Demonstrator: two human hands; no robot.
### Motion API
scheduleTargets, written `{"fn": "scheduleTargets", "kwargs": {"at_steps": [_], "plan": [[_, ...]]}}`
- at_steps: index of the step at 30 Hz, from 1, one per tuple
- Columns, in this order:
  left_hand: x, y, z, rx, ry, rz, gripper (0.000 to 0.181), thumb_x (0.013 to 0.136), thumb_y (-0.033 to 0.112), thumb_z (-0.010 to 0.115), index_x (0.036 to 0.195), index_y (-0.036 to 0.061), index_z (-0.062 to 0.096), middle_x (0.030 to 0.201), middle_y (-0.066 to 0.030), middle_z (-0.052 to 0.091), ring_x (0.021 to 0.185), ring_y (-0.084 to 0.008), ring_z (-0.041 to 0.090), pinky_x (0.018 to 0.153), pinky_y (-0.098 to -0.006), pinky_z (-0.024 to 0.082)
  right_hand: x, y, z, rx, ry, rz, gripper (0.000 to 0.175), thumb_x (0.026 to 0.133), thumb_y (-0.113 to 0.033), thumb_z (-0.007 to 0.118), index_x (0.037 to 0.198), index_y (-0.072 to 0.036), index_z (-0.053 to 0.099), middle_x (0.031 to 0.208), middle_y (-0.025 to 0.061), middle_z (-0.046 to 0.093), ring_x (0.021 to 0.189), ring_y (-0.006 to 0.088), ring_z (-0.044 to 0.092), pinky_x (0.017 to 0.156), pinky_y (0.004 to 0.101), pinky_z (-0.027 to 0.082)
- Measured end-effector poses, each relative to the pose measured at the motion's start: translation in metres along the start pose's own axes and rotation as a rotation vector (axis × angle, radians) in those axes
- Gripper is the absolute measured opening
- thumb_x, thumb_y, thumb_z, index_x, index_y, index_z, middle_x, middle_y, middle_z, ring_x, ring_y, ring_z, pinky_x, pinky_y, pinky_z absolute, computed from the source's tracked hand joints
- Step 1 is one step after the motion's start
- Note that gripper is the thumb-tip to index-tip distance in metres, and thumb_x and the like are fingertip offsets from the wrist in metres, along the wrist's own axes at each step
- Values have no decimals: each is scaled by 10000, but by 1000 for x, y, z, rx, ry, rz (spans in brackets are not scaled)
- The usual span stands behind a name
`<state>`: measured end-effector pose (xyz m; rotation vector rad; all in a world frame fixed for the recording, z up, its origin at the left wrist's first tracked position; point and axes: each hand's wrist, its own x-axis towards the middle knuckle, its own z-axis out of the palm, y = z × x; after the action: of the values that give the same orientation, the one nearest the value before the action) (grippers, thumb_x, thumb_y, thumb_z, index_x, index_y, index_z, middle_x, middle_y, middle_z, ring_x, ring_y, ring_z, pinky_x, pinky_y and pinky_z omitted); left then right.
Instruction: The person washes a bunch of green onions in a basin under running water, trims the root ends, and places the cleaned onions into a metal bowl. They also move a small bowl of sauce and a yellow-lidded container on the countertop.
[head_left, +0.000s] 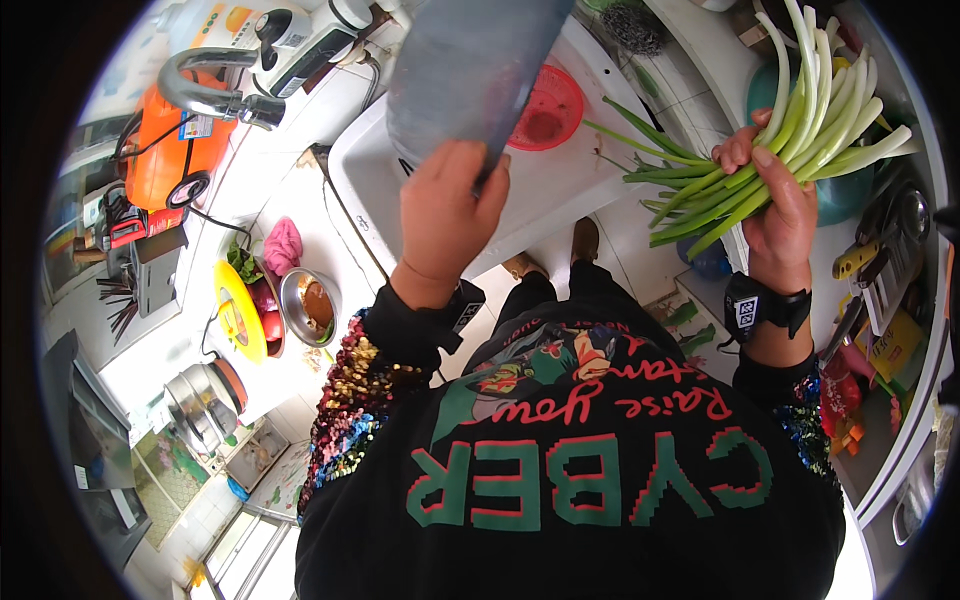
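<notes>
My left hand (451, 217) grips the near end of a large grey-blue board-like item (465, 75), blurred, tilted above the white sink (540, 214). Its far end runs out of the top of the view, and it covers part of the sink. Behind it, a red plastic colander (551, 112) shows inside the basin. To the right of the sink, my right hand (776, 180) is closed around the middle of a bunch of scallions (810, 120). Their white ends point up and right, while the green leaf tips hang over the sink's right side.
A chrome faucet (206, 82) reaches in at upper left, near an orange machine (169, 142). On the left counter are a metal bowl (330, 304) with brown contents, a pink cloth (283, 246) and a yellow lid-like disc (240, 311). Utensils with a yellow handle (855, 260) lie far right.
</notes>
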<state>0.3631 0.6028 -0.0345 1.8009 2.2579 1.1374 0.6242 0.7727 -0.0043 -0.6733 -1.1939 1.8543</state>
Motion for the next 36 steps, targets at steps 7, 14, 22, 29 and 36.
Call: {"fn": "scheduleTargets", "kwargs": {"at_steps": [7,14,22,29,36], "plan": [[-13,-8,6,93,3,66,194,782,96,722,781,66,530,696,-91,508,605,-303,549,535,-397,441,3,1,5,-3,-7,12,324,892,-48,547,1206,13,491,850,112,566,816,199,535,784,336,436],[-30,-25,-11,-101,152,-255,200,858,96,710,798,38,529,681,-80,552,572,-220,537,551,-319,443,7,4,19,-77,-39,57,328,901,-101,543,1204,-6,458,842,79,494,806,183,477,843,368,408],[-108,-59,-20,-1179,505,-890,52,989,88,530,947,56,527,905,-28,605,788,-122,576,745,-291,493,13,7,23,11,-51,32,309,895,-18,545,1197,18,492,870,113,541,804,191,514,794,350,441],[-170,-145,-36,-1383,613,-1142,66,971,92,528,972,41,570,940,-42,612,915,-153,559,908,-323,438,19,9,38,7,-128,62,327,876,-21,557,1194,16,492,853,109,545,796,195,526,793,349,448],[-78,-176,-116,113,251,-627,483,961,291,577,1315,-30,511,1049,-144,651,982,-244,627,891,-358,494,17,4,50,12,-149,66,334,874,-25,561,1197,9,484,853,108,546,792,190,527,796,349,450]]}}
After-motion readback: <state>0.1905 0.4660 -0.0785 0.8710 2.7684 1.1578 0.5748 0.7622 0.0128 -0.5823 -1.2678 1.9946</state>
